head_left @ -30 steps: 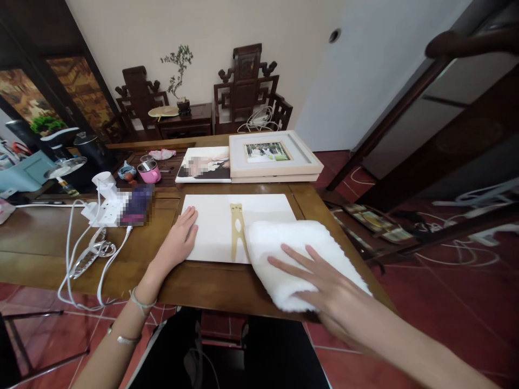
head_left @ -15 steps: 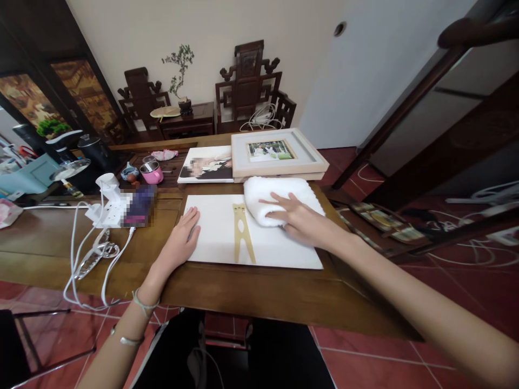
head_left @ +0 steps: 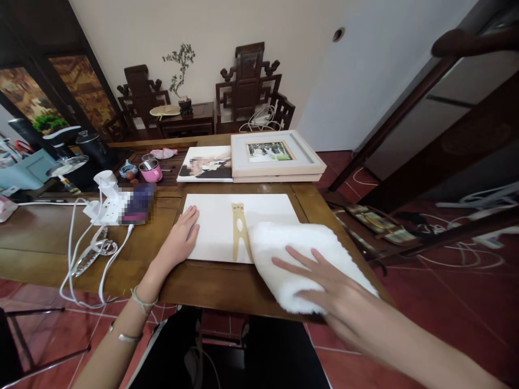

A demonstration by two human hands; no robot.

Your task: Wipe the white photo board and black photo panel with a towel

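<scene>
"Pressing the white cloth down: how is it best done?"

"Evenly, it seems, with the white panel kept steady on the wooden table; its near right corner is covered by the cloth."

"And the hands?"

"The cloth is pressed by the right hand, fingers splayed. The panel's left edge is touched by the left hand, loosely flat, nothing gripped."

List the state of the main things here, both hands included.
Left hand: open, resting on the panel's left edge
Right hand: fingers spread on the cloth
White cloth: folded, covering the panel's near right corner
White panel: flat, partly covered
Picture frame: lying flat, stacked
Pink cup: upright
Potted plant: upright, leafy
</scene>
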